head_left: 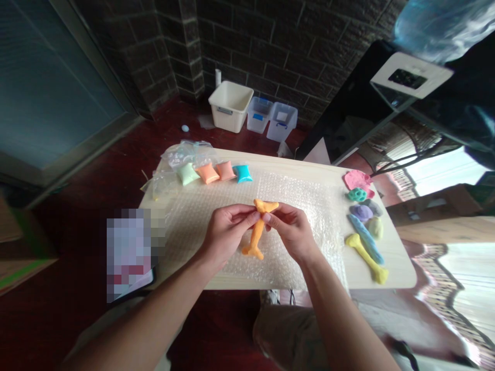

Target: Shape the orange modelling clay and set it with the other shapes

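Between my two hands is an orange bone-shaped piece of modelling clay (255,236), held up over the bubble wrap (301,257). Fingers and thumb of my left hand (228,229) pinch it just below its upper end. On the other side, my right hand (291,229) grips the same spot with thumb and fingers. The clay's upper end flares into two lobes, and its lower end hangs free with two smaller lobes. Fingertips behind the clay are partly hidden.
Light green (187,174), orange (208,173), pink (225,170) and turquoise clay packets (243,173) lie at the table's back left, beside clear plastic bags (185,152). Shaped clay, including a yellow bone (366,258) and a blue stick (366,239), lies along the right. Bins (231,105) stand behind.
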Available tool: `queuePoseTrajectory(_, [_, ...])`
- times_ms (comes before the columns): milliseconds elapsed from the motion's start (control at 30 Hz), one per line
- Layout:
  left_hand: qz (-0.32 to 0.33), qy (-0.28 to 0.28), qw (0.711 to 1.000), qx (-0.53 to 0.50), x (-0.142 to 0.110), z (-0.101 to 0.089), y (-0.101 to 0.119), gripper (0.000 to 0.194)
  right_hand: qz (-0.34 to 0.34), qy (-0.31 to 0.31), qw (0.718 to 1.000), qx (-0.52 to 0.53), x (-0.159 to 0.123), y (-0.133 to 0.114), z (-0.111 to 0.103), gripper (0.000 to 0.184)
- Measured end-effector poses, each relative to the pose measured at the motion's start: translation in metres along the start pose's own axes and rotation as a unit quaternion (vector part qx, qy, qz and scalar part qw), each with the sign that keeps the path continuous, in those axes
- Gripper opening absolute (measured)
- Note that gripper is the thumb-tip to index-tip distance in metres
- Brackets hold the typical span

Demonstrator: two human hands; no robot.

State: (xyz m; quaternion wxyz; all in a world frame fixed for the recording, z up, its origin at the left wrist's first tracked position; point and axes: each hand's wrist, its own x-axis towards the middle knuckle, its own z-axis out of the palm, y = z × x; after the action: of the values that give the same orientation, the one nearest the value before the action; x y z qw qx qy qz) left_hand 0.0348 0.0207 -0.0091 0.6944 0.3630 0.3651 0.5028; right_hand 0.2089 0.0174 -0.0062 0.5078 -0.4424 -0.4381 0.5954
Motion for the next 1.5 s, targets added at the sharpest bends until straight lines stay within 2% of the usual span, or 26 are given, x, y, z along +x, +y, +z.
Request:
queuePoseTrajectory(233, [-0.014, -0.004, 1.0, 0.017, -0.002, 0.0, 0.003, 0.033, -0.016, 0.001, 1.0, -0.018, 0.0, 0.0, 0.0, 0.019])
queuePoseTrajectory(400, [-0.022, -0.014, 0.999, 0.036, -0.004, 0.001, 0.007, 0.033, -0.029, 0.008, 1.0, 0.009, -0.003, -0.007, -0.002, 0.043])
queuePoseTrajectory(567, [-0.037, -0.029, 0.997, 0.054, -0.005, 0.0, 0.01, 0.034, -0.061, -0.034, 0.996, -0.048, -0.007, -0.019, -0.006, 0.019])
queuePoseTrajectory(733, [-0.068, -0.053, 0.996, 0.029, -0.005, -0.002, 0.01, 0.029, -0.073, -0.043, 0.995, -0.044, -0.008, -0.02, -0.006, 0.017])
queuePoseTrajectory(867, [-0.097, -0.102, 0.989, -0.053, -0.005, 0.0, 0.01, 0.025, -0.051, -0.068, 0.996, 0.038, -0.008, -0.012, -0.003, 0.03])
queuePoseTrajectory(1000, [-0.123, -0.141, 0.976, -0.114, -0.006, 0.003, 0.012, 0.024, -0.009, -0.116, 0.989, 0.096, -0.008, -0.006, -0.002, 0.031])
queuePoseTrajectory(1167, [-0.138, -0.131, 0.973, -0.128, -0.007, 0.006, 0.013, 0.026, -0.003, -0.112, 0.986, 0.123, -0.008, -0.005, -0.001, 0.035])
queuePoseTrajectory(1500, [-0.132, -0.13, 0.977, -0.102, -0.008, 0.002, 0.014, 0.022, 0.018, -0.119, 0.989, 0.091, -0.009, -0.005, -0.002, 0.029])
